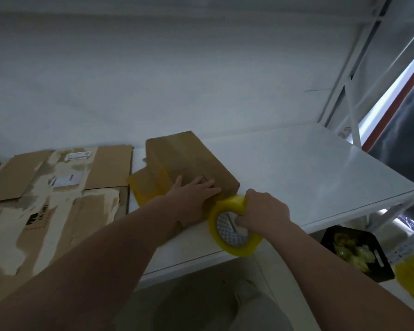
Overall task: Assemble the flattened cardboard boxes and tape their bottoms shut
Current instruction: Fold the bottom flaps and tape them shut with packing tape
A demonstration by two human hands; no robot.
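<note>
An assembled brown cardboard box (187, 158) stands on the white table (308, 168), bottom side up, with yellowish tape along its top seam. My left hand (195, 191) lies flat on the near end of the box, fingers straight, pressing down. My right hand (265, 211) grips a roll of yellow tape (232, 226) at the box's near right corner, thumb through the core. A loose flap (148, 187) with yellow tape sticks out at the box's left side.
Flattened cardboard boxes (53, 187) with torn labels lie on the left of the table. A white wall rises behind. White shelf posts (349, 96) stand at the right. Below the table's right edge sits a black bin (359, 253) holding yellowish tape scraps.
</note>
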